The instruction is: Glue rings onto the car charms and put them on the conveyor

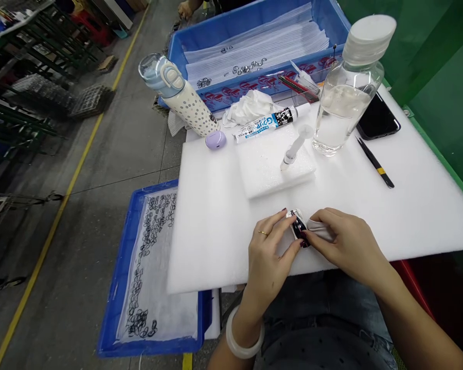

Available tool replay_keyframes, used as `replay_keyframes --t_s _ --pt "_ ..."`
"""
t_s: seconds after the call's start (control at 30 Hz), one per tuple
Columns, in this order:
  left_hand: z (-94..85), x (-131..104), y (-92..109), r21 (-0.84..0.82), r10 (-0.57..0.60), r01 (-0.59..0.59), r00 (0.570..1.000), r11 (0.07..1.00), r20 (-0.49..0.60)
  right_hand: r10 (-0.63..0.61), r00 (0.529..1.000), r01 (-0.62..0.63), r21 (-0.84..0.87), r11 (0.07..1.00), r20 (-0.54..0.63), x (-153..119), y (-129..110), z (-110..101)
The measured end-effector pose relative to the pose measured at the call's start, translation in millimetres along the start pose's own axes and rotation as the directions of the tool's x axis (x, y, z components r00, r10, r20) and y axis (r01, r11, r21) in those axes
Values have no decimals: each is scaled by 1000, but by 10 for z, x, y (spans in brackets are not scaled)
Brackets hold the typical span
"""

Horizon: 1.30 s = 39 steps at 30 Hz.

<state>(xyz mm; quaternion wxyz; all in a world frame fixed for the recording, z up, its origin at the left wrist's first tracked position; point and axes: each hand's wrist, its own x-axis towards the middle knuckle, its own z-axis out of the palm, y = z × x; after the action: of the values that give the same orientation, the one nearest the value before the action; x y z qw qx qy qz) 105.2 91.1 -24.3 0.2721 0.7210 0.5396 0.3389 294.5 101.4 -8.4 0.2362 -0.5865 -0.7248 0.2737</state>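
Between my two hands, just above the white foam board [216, 221], is a small glossy black part [299, 227] with a pale edge. My left hand [272, 246] pinches it from the left between thumb and fingers. From the right, my right hand [341, 239] presses a folded white cloth [320, 229] against it, with the thumb at the part's lower end. The exact kind of part cannot be made out. Beyond my hands lies a white foam block [270, 172], with a small syringe [295, 148] standing tilted in it.
A glue tube [266, 125] and a crumpled cloth [250, 107] lie behind the block. Around them are a clear bottle [343, 103], tweezers [375, 162], phone [380, 119], dotted tumbler [189, 100] and purple case [215, 140]. Blue trays [116, 288] hold small black rings. Another person's hand [185, 10] shows at the top.
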Motion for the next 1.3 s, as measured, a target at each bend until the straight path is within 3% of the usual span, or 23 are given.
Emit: replay_keyframes --t_s 0.13,0.33,0.53,1.03,1.3 --pt "-73 128 -53 27 154 -163 966 986 205 -41 998 35 141 989 44 -30 72 -73" --pt "-70 110 -72 29 58 -60 997 998 55 -61 997 55 120 991 42 -52 86 -92" --pt "-131 83 -70 -21 42 -39 991 999 125 -47 998 44 76 996 32 -50 67 -59" --pt "-110 97 -31 -31 28 -25 995 999 99 -60 998 59 60 996 12 -54 78 -23" --pt "-136 101 -59 -28 46 -42 988 999 149 -35 998 30 104 994 51 -56 91 -46"
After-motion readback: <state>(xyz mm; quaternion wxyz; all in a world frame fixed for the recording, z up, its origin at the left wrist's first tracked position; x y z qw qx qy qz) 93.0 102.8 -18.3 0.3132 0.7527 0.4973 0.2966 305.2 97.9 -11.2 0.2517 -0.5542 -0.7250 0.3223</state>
